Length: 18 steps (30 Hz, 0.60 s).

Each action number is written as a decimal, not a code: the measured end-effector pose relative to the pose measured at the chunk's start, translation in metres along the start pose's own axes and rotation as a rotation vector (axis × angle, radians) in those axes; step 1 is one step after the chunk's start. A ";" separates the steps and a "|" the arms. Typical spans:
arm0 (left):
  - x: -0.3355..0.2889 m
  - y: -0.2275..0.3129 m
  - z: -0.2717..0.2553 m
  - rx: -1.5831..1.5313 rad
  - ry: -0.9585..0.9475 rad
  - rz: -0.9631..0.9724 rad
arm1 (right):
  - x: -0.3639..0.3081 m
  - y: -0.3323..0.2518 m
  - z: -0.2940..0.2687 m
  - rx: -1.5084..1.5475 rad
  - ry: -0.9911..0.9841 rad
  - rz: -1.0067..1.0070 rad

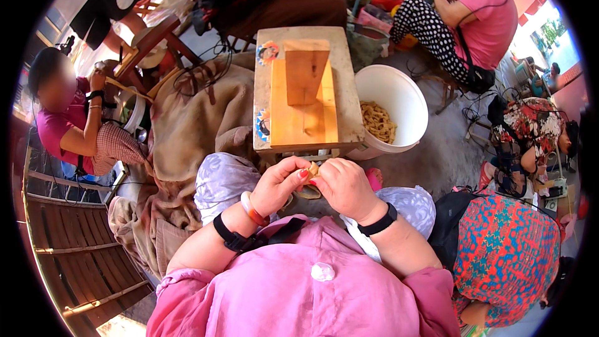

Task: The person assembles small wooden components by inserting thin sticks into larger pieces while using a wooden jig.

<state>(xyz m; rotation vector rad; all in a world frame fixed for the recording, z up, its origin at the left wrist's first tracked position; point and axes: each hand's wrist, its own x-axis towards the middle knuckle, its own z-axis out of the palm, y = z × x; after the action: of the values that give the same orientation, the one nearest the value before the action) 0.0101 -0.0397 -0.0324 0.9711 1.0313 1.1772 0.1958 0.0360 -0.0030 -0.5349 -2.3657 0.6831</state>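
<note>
My left hand (pixel 279 186) and my right hand (pixel 347 191) meet in front of my chest, just short of a small worn table (pixel 264 87). Between their fingertips they pinch a small tan piece (pixel 314 170), folded or twisted; its material is too small to make out. Similar tan twisted pieces (pixel 377 122) lie in a white bucket (pixel 402 97) to the right of the table. On the tabletop sits a flat yellowish wooden board (pixel 321 132), with a wooden block (pixel 304 81) rising from it.
A brown blanket (pixel 203 112) drapes at the left, near a slatted wooden seat (pixel 93 262). One person in pink (pixel 65 125) sits left, another (pixel 490 22) at upper right. Close on my right is a person in patterned cloth (pixel 508 256). Black cables (pixel 215 56) trail behind the blanket.
</note>
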 end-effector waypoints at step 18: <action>0.009 0.021 -0.008 0.374 0.221 0.162 | 0.015 -0.002 -0.006 0.144 -0.051 -0.040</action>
<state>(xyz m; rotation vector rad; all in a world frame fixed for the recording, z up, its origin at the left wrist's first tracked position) -0.0016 -0.0274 -0.0154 1.2540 1.4045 1.2700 0.1878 0.0443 0.0090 -0.4117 -2.3453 0.8500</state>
